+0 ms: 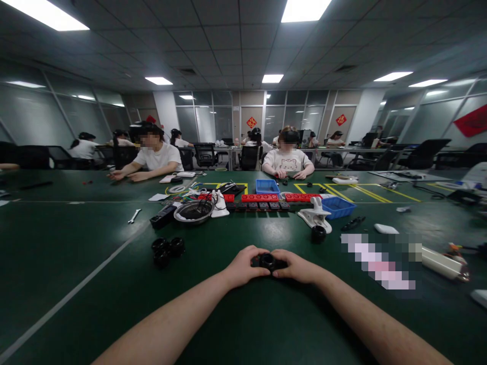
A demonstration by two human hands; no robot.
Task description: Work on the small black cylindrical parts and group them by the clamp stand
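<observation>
Both of my hands hold one small black part (268, 261) with a round, ring-like middle, low over the green table (243, 314). My left hand (249, 266) is closed on its left end, and my right hand (291, 266) grips the right end. The thumbs nearly meet in front of it. To the left lies a cluster of several black round parts (167, 251). One more black round part (318, 233) sits at the right, by the white clamp base (315, 217).
Beyond my hands are a metal bowl (194, 212), red socket strips (261, 198), a blue tray (338, 207) and a blue box (267, 186). A wrench (134, 216) lies left; a cream cylinder (441, 262) lies right. Two people (288, 157) work across the table.
</observation>
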